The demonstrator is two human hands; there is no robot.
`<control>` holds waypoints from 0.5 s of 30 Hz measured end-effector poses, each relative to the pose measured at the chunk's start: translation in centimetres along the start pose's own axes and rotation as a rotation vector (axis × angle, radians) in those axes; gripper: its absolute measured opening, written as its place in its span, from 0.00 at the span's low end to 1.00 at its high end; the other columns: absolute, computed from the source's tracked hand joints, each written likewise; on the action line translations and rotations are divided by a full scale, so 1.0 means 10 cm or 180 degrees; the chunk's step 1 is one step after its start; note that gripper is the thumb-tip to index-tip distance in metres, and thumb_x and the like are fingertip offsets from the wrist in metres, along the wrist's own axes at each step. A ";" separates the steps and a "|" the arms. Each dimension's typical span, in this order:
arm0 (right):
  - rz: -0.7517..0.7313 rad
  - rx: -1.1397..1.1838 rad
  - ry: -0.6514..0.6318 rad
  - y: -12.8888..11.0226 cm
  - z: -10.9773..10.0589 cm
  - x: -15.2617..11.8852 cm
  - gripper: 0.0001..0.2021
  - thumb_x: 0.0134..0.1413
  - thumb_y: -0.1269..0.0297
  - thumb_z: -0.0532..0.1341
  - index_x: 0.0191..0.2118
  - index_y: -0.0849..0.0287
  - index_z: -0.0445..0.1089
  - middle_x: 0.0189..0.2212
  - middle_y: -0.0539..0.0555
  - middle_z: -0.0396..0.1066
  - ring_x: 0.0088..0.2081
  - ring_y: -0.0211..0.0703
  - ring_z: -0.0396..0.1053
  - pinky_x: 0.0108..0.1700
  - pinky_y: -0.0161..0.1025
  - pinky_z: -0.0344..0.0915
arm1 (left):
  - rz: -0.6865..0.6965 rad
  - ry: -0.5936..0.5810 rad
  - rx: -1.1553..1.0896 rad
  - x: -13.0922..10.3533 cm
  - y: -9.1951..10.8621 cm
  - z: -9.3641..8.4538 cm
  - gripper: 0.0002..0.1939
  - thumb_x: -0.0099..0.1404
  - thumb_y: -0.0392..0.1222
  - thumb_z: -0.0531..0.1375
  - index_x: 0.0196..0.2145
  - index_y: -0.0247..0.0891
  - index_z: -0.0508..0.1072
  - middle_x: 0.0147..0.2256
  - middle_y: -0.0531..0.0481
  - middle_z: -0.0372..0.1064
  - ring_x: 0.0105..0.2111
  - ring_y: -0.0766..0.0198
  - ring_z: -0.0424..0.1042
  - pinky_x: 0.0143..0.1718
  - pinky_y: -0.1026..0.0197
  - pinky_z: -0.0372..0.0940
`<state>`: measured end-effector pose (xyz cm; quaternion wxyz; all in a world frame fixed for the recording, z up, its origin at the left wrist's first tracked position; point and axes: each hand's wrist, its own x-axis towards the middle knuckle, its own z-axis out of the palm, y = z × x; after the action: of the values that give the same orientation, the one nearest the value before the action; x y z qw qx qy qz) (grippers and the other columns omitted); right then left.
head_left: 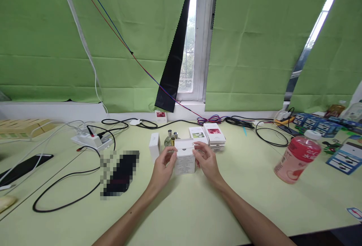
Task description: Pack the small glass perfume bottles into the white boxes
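Observation:
A small white cardboard box with fine grey print on its near side stands upright on the table, its top flap raised. My left hand grips the box's upper left corner, with thumb and fingers bent. At the upper right corner my right hand pinches the edge beside the flap. Just behind the box are several small glass bottles with shiny caps, one of them gold, partly hidden by the box and my left hand. A narrow white box stands to the left of them.
White boxes with flower pictures are stacked behind my right hand. A pink drink bottle stands at the right. On the left lie a pixelated dark phone-like object, a power strip and looping black cables.

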<state>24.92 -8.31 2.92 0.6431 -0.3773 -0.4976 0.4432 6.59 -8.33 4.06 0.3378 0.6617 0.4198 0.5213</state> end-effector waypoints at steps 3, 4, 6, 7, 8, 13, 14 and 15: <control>0.0129 0.0163 0.0124 -0.01 0.01 0.00 0.22 0.49 0.55 0.69 0.47 0.53 0.64 0.37 0.49 0.70 0.21 0.32 0.64 0.19 0.31 0.60 | 0.0016 -0.0004 0.0014 0.00 -0.02 0.00 0.14 0.69 0.54 0.56 0.41 0.41 0.68 0.37 0.50 0.72 0.36 0.62 0.74 0.35 0.63 0.67; 0.0172 0.0211 0.0137 -0.01 0.01 0.00 0.23 0.48 0.55 0.70 0.47 0.53 0.63 0.36 0.49 0.70 0.21 0.32 0.64 0.19 0.30 0.60 | 0.0026 0.0000 0.0004 0.01 -0.02 0.00 0.14 0.69 0.54 0.56 0.41 0.41 0.68 0.37 0.50 0.72 0.36 0.61 0.74 0.35 0.63 0.67; 0.0253 0.0278 0.0113 -0.01 0.01 0.01 0.23 0.47 0.54 0.70 0.45 0.53 0.62 0.36 0.48 0.70 0.19 0.31 0.63 0.18 0.30 0.59 | 0.0039 0.0050 -0.0066 0.01 -0.03 0.01 0.14 0.69 0.54 0.56 0.41 0.41 0.66 0.39 0.49 0.72 0.38 0.61 0.75 0.37 0.62 0.68; 0.0290 0.0296 0.0077 -0.01 0.01 0.02 0.22 0.47 0.54 0.70 0.45 0.54 0.63 0.36 0.48 0.69 0.19 0.30 0.62 0.17 0.30 0.58 | 0.0036 0.0088 -0.0127 0.02 -0.03 0.02 0.14 0.68 0.54 0.57 0.41 0.41 0.65 0.40 0.49 0.72 0.39 0.61 0.75 0.38 0.62 0.68; 0.0319 0.0307 0.0033 0.00 0.00 0.02 0.22 0.47 0.53 0.70 0.45 0.54 0.64 0.36 0.48 0.69 0.18 0.30 0.62 0.17 0.30 0.57 | 0.0024 0.0131 -0.0195 0.03 -0.03 0.03 0.14 0.68 0.54 0.57 0.40 0.41 0.65 0.41 0.49 0.71 0.39 0.61 0.75 0.38 0.61 0.69; 0.0345 0.0295 -0.0155 0.03 -0.01 0.05 0.22 0.49 0.51 0.68 0.46 0.57 0.69 0.39 0.52 0.71 0.16 0.27 0.59 0.16 0.31 0.56 | -0.0088 0.0263 -0.0378 0.05 -0.06 0.04 0.15 0.65 0.54 0.59 0.40 0.41 0.64 0.42 0.47 0.70 0.42 0.60 0.75 0.41 0.59 0.70; 0.0344 0.0288 -0.0164 0.03 -0.02 0.05 0.22 0.49 0.51 0.68 0.47 0.57 0.69 0.40 0.53 0.72 0.16 0.27 0.59 0.16 0.31 0.56 | -0.0114 0.0263 -0.0369 0.06 -0.07 0.04 0.16 0.65 0.55 0.59 0.41 0.41 0.64 0.43 0.47 0.71 0.43 0.59 0.75 0.42 0.58 0.70; 0.0347 0.0284 -0.0170 0.03 -0.02 0.05 0.22 0.49 0.51 0.68 0.48 0.57 0.70 0.41 0.53 0.72 0.15 0.27 0.59 0.16 0.31 0.56 | -0.0147 0.0246 -0.0359 0.06 -0.07 0.04 0.16 0.65 0.55 0.59 0.41 0.41 0.65 0.43 0.46 0.71 0.43 0.59 0.75 0.42 0.58 0.70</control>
<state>25.06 -7.78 2.74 0.6207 -0.3628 -0.4730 0.5092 6.87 -7.53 3.60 0.3701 0.6112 0.4175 0.5614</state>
